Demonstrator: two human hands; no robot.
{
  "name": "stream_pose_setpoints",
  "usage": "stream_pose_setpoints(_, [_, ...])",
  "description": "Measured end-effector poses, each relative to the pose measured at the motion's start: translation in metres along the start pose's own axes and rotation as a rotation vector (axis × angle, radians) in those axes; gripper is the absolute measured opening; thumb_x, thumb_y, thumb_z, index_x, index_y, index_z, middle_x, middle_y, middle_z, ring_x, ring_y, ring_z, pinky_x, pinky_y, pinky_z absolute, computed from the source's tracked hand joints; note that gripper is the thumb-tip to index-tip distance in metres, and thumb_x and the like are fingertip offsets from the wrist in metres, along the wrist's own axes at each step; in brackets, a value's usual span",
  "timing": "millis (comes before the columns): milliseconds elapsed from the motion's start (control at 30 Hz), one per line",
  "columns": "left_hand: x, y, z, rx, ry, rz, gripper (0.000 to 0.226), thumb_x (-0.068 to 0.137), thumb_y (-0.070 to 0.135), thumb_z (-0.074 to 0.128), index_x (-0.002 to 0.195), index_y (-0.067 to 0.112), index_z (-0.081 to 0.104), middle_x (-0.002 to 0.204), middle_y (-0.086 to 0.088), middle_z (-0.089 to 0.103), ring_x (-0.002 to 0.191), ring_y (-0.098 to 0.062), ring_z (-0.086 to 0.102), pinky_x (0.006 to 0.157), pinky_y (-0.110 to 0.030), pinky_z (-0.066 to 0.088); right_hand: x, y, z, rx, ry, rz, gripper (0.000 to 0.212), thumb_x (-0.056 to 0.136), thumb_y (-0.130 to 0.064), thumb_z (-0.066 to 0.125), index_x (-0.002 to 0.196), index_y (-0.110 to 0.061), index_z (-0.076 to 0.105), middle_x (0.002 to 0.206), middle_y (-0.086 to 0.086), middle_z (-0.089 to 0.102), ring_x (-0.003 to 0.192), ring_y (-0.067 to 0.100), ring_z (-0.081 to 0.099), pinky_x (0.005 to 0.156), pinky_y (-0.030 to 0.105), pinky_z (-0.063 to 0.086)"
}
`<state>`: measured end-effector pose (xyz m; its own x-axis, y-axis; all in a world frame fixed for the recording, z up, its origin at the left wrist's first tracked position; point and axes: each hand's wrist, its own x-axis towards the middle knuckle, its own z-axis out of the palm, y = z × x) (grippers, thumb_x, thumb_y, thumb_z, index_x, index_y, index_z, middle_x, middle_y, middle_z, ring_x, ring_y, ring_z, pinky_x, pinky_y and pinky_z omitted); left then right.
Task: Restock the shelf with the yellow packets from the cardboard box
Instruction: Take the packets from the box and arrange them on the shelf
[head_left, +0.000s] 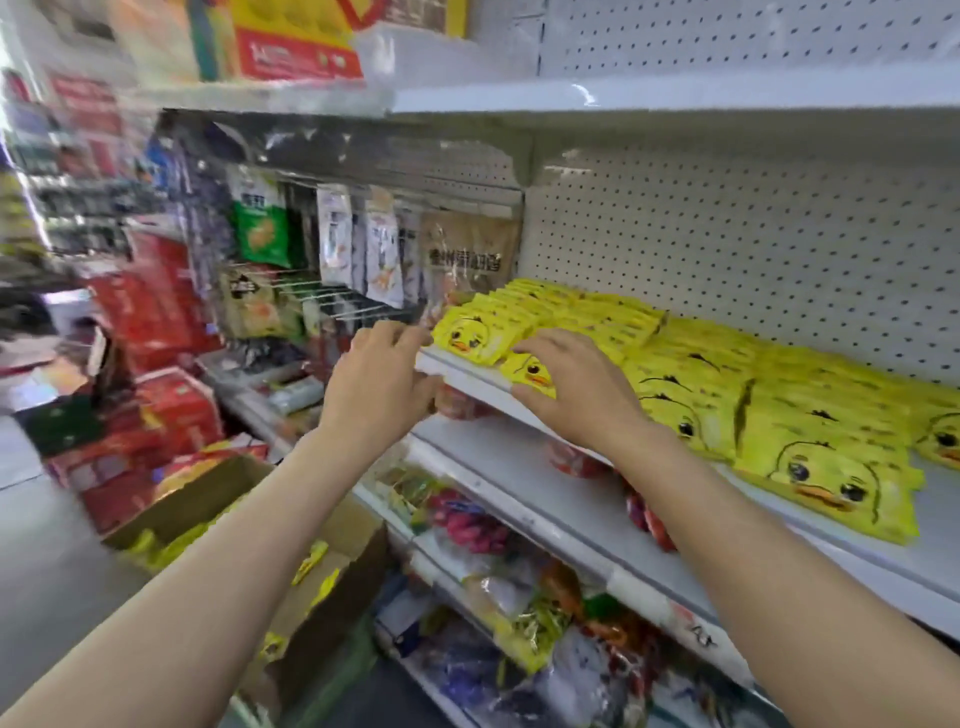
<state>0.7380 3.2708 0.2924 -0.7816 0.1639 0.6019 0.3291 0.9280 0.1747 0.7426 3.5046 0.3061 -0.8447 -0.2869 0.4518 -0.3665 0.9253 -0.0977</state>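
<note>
Head view, near to far. Closest, low on the left: cardboard box (218, 499) on the floor, flaps open, yellow packets (311, 561) visible inside. Higher up, both forearms reaching to the shelf (545, 499) front edge. Right hand (576, 384) laid flat, fingers fairly straight, pressing on a small yellow duck packet (530, 371) at the shelf lip. Left hand (384, 369) at the left end of the shelf, fingers bent near the edge; cannot tell if holding anything. Behind the hands, a tight row of small yellow packets (545, 317); to the right, larger duck packets (810, 441) lying flat. Farther back, white pegboard (753, 249).

Step in hand, probably: settling a packet into the front row. Next, likely: push it level with the neighbours, then back to the box for more.
</note>
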Motion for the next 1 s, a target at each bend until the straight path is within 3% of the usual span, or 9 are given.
stream_pose_setpoints(233, [-0.055,-0.116,-0.035,0.090,-0.004,-0.226,0.042,0.087,0.040,0.067,0.121,0.019,0.059,0.123,-0.008,0.054,0.112,-0.034,0.050,0.086,-0.048,0.050,0.052,-0.109,0.067,0.097,-0.077,-0.171,0.047,0.096,-0.049,0.053,0.137,-0.027,0.051,0.145,0.002,0.046,0.137,0.022,0.036,0.112,0.036,0.032])
stream_pose_setpoints(433, [-0.076,-0.201,-0.031,0.219,-0.013,-0.376,0.043,0.086,0.046,0.064,0.120,0.021,0.059,0.120,-0.006,0.057,0.109,-0.033,0.053,0.080,-0.045,0.050,0.104,-0.182,0.129,0.205,-0.140,-0.323,0.049,0.100,-0.042,0.051,0.144,-0.022,0.047,0.152,0.003,0.039,0.144,0.018,0.027,0.111,0.023,0.013])
stream_pose_setpoints(667, [-0.061,-0.314,0.021,0.291,-0.095,-0.501,0.044,0.084,0.047,0.064,0.119,0.020,0.059,0.119,-0.007,0.059,0.108,-0.032,0.054,0.080,-0.046,0.052,0.193,-0.230,0.248,0.248,-0.234,-0.397,0.047,0.095,-0.049,0.054,0.135,-0.024,0.055,0.141,0.002,0.052,0.134,0.023,0.041,0.107,0.039,0.039])
stream_pose_setpoints(833, [-0.034,-0.401,0.087,0.275,-0.205,-0.568,0.040,0.086,0.042,0.064,0.119,0.019,0.059,0.120,-0.008,0.058,0.106,-0.033,0.055,0.078,-0.046,0.052,0.269,-0.248,0.344,0.269,-0.353,-0.389,0.053,0.092,-0.054,0.047,0.134,-0.022,0.057,0.139,0.004,0.053,0.133,0.026,0.042,0.107,0.042,0.041])
stream_pose_setpoints(933, [-0.023,-0.444,0.133,0.242,-0.307,-0.643,0.042,0.086,0.043,0.063,0.119,0.017,0.060,0.121,-0.009,0.058,0.108,-0.035,0.054,0.078,-0.045,0.052,0.307,-0.253,0.409,0.307,-0.494,-0.383,0.049,0.092,-0.047,0.055,0.132,-0.018,0.059,0.136,0.009,0.054,0.130,0.032,0.043,0.107,0.043,0.036])
stream_pose_setpoints(1000, [-0.021,-0.469,0.164,0.244,-0.378,-0.681,0.045,0.087,0.045,0.062,0.121,0.016,0.059,0.121,-0.010,0.057,0.109,-0.035,0.053,0.079,-0.045,0.051,0.324,-0.254,0.455,0.263,-0.563,-0.398,0.056,0.089,-0.058,0.042,0.129,-0.023,0.058,0.134,0.006,0.055,0.129,0.030,0.045,0.105,0.045,0.040])
